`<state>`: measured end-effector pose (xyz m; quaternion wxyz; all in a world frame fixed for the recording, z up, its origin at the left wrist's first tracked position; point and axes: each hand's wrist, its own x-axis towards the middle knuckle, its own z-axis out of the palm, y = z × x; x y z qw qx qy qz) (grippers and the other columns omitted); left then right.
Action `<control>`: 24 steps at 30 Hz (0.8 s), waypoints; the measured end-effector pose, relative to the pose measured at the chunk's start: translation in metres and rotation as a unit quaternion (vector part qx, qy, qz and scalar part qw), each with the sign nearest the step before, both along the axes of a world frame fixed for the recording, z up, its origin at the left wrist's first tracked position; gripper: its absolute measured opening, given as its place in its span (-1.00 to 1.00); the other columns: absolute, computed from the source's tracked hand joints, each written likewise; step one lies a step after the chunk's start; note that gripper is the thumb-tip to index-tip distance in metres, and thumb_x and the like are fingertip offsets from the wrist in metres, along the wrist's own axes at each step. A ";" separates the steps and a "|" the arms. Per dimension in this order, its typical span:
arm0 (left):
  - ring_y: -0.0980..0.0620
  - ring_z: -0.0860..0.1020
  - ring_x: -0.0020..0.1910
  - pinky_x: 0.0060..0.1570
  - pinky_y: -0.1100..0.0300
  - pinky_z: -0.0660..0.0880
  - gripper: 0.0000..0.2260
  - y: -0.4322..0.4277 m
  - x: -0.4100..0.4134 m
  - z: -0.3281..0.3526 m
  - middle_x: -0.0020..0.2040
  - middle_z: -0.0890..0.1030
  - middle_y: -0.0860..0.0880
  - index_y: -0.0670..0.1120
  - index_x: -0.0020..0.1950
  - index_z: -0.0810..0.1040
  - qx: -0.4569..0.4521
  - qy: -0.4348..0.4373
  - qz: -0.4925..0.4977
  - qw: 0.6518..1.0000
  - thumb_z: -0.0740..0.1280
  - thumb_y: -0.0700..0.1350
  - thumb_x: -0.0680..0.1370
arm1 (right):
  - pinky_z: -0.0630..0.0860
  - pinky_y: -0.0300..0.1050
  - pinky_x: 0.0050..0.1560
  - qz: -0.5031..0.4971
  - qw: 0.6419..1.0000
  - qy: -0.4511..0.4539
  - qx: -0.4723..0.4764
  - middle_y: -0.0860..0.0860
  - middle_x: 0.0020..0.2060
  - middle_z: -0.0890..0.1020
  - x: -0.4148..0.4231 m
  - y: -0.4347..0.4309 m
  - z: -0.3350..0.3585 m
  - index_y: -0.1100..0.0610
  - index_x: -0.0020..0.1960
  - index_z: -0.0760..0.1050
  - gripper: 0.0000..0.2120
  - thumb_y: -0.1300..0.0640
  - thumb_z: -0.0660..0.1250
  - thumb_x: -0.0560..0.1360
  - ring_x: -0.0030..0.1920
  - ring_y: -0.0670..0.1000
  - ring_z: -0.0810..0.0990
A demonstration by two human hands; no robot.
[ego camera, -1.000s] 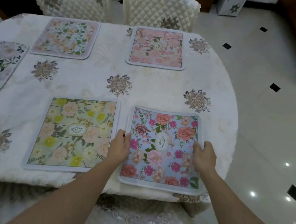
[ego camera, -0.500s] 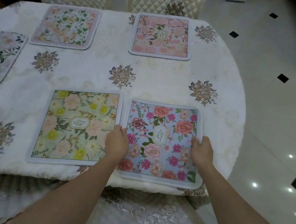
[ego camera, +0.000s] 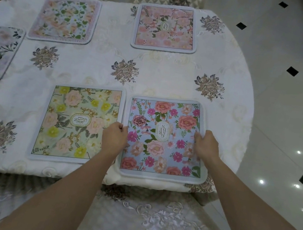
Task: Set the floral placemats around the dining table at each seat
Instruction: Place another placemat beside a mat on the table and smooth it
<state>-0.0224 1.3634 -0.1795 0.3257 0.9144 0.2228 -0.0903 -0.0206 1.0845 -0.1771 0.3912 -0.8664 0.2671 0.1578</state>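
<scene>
The yellow placemat (ego camera: 78,123) reads "GARDEN" in its central oval; the blue placemat (ego camera: 164,138) apparently reads the same.

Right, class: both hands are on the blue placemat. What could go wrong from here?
The blue placemat lies close to the table edge; pulling it nearer could leave it overhanging. The left hand grips it right beside the yellow placemat, so a sideways slide might nudge that one.

Left hand (ego camera: 114,136) curled, right hand (ego camera: 206,145) curled, palms down

Head-worn camera looks forward and steeply down, close above the table (ego camera: 161,81).
</scene>
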 end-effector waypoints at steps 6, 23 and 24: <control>0.06 0.33 -0.47 -0.47 0.19 0.21 -0.70 0.004 -0.003 0.001 -0.44 0.37 -0.03 -0.15 -0.31 0.34 0.012 -0.004 0.003 1.000 0.24 -0.10 0.61 | 0.45 -0.04 -0.11 0.018 1.000 0.024 -0.008 0.13 -0.02 0.55 0.004 0.001 -0.002 0.24 0.15 0.39 -0.66 -0.04 0.13 0.63 -0.07 0.12 0.52; -0.07 0.50 -0.29 -0.29 0.17 0.34 -0.78 0.015 -0.006 0.002 -0.26 0.57 -0.13 -0.22 -0.12 0.52 0.010 0.007 0.000 1.000 0.27 -0.08 0.60 | 0.46 -0.08 -0.11 0.028 0.999 0.025 0.007 0.15 -0.01 0.62 -0.001 -0.004 -0.002 0.24 0.11 0.51 -0.67 -0.02 0.29 0.55 -0.06 0.15 0.57; -0.07 0.50 -0.28 -0.28 0.17 0.34 -0.78 0.015 -0.006 0.002 -0.25 0.58 -0.13 -0.22 -0.11 0.53 0.013 0.007 -0.002 1.000 0.27 -0.08 0.60 | 0.46 -0.08 -0.12 0.028 0.999 0.025 0.005 0.15 -0.03 0.62 -0.002 -0.004 -0.002 0.24 0.09 0.51 -0.68 -0.02 0.29 0.55 -0.07 0.15 0.57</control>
